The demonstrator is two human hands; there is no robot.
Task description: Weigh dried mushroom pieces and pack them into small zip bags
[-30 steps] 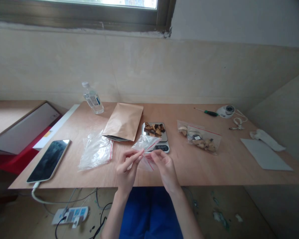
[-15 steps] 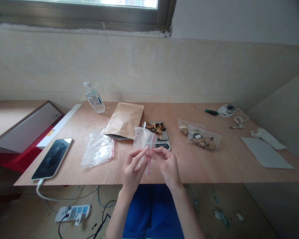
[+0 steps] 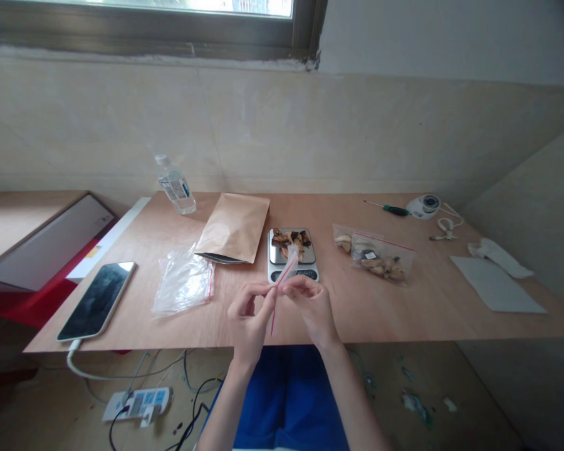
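Between my left hand (image 3: 250, 316) and my right hand (image 3: 311, 310) is a clear zip bag (image 3: 289, 266) with a red strip, seen nearly edge-on. Fingertips of both hands pinch it near the strip. Just beyond stands a small digital kitchen scale (image 3: 272, 254), its display partly covered by the bag. Brown dried slices, perhaps mushroom, lie in a heap (image 3: 291, 239) on its plate. To the left, a stack of clear zip bags (image 3: 183, 282) lies flat below a brown kraft pouch (image 3: 237, 228) with its mouth towards me.
Two filled zip bags (image 3: 380, 257) lie right of the scale. Farther right are a screwdriver (image 3: 395, 210), a white camera (image 3: 423, 207) with a cable, and a white sheet (image 3: 498, 285). On the left are a bottle (image 3: 176, 188) and a charging phone (image 3: 96, 300) near the table edge.
The bag in my hands has turned from showing its broad side to nearly edge-on, uncovering more of the scale. My hands stay close together; the view has shifted slightly.
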